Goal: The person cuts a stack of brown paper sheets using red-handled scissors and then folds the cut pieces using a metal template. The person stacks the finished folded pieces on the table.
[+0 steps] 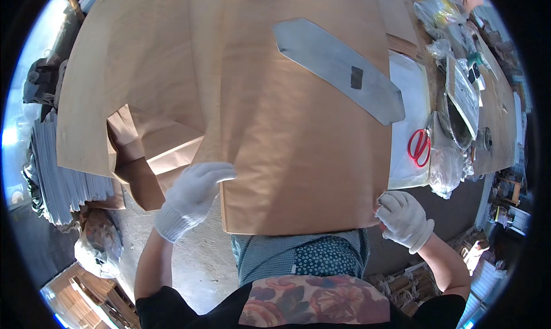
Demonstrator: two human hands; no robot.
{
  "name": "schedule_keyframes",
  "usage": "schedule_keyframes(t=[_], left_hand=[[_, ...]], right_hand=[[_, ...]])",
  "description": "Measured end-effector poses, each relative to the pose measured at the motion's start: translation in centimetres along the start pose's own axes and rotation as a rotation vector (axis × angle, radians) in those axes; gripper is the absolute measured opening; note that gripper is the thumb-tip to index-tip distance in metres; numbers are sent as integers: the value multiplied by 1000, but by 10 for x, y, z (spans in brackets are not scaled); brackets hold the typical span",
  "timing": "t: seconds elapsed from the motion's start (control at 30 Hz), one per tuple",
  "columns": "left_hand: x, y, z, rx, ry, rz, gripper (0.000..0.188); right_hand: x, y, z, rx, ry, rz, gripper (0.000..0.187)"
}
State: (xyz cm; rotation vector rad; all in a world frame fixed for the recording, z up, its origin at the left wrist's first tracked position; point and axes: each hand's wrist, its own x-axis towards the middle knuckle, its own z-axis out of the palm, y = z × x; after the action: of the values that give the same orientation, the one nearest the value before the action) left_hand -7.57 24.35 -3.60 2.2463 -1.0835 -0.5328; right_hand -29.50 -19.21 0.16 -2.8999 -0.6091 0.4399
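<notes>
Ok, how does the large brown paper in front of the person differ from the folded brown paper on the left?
The large brown paper lies flat, while the folded brown paper is sharply creased and stands partly open. The large brown paper looks far bigger than the folded brown paper. Both are brown.

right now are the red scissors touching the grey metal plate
Apart: the head view shows white sheet between the red scissors and the grey metal plate.

The paper [304, 174] is plain brown, the plate [333, 71] on it grey; at its sides, left hand [195, 194] and right hand [405, 219] wear white, scissors [419, 147] show red; below it, teal cloth [324, 255] carries pale flowers.
</notes>
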Motion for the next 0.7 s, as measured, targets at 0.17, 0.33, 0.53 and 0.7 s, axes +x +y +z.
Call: schedule_keyframes(t=[0.17,0.33,0.53,0.7], left_hand=[[6,10,-4,-78,3,-104,41],[6,7,2,-117,36,-84,42],[6,7,7,-208,56,-118,42],[6,6,10,-205,76,-140,42]], right_hand=[[9,11,-11,55,-2,-7,43],[6,10,-3,-11,57,-22,45],[-9,20,3,15,4,-65,32],[-16,23,10,65,-4,-11,10]])
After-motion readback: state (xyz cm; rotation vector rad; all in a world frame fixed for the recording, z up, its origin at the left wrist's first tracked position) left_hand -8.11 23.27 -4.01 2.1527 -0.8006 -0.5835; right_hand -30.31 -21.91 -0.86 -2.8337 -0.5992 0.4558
